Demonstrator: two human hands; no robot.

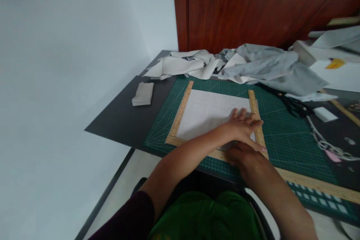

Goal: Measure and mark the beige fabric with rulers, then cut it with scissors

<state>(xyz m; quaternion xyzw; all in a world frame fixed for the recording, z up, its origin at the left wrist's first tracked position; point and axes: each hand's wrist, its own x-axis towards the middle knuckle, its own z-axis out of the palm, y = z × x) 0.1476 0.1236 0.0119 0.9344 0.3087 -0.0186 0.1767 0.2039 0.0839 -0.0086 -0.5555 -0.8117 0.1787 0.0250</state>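
A white cloth (208, 110) lies flat on the green cutting mat (284, 138), bordered by wooden rulers on its left, right and near sides. My left hand (243, 127) is spread with its palm down over the cloth's near right part, its fingertips reaching the right-hand ruler (254, 107). Just below it, my right hand (243, 155) rests at the long near ruler (317, 182), close to the cloth's near right corner. The fingers of my right hand are mostly hidden, so what they hold, if anything, does not show.
Crumpled grey and white fabric (253, 62) runs along the back, beside a white box (337, 67). Folded cloth (143, 93) sits at the left. Black scissors (295, 107), a white block (325, 114) and a white cord (327, 144) lie at the right.
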